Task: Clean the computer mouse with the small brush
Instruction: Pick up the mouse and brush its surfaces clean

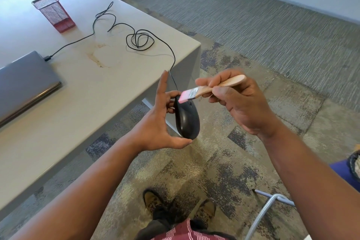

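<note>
The left hand [161,122] holds the black computer mouse [187,118] off the table's corner, thumb at its near end, curled fingers behind, forefinger straight up; its long axis runs 6 to 12 o'clock, cable end far. The right hand [239,101] pinches the small brush [210,88], pink bristles at 9 o'clock touching the mouse's far end. No writing is readable. The cable [140,40] coils at 11 o'clock on the table [78,103].

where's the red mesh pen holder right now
In the head view the red wire-mesh pen holder stands at the far left of the grey table, beyond the closed grey laptop and left of the coiled black cable.
</note>
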